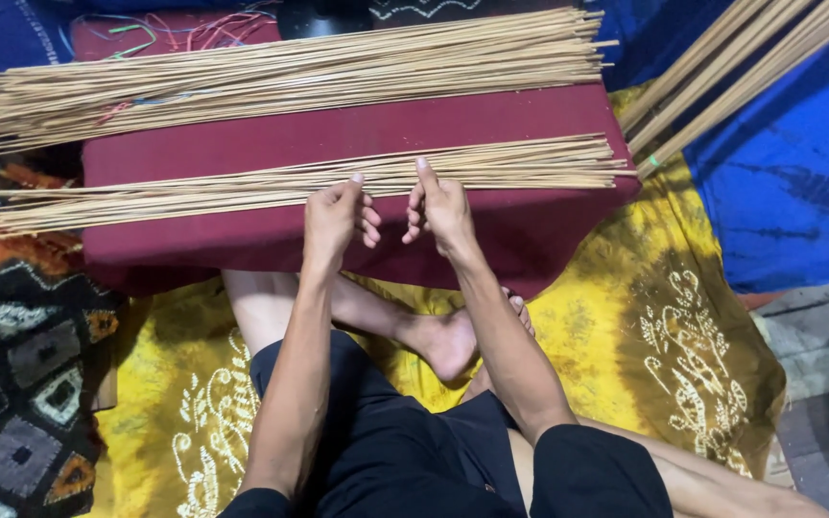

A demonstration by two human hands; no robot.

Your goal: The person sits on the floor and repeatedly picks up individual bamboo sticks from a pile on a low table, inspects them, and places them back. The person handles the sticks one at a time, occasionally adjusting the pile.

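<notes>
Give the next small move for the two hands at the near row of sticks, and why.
Probably slide the left hand and right hand apart along the near sticks. Both hands rest close together at the row's middle, and the sticks fan unevenly toward the left end.

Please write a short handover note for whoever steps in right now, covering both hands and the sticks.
Left hand: fingertips rest on the near row of thin sticks, gripping nothing.
Right hand: index finger pressed on the same row, close beside the left hand.
The near row lies spread across the front of the maroon-covered table. A bigger bundle of sticks lies at the table's back. More sticks lean in at upper right.
Done: the near row is spread flat. Left: cannot be told from this view.
</notes>
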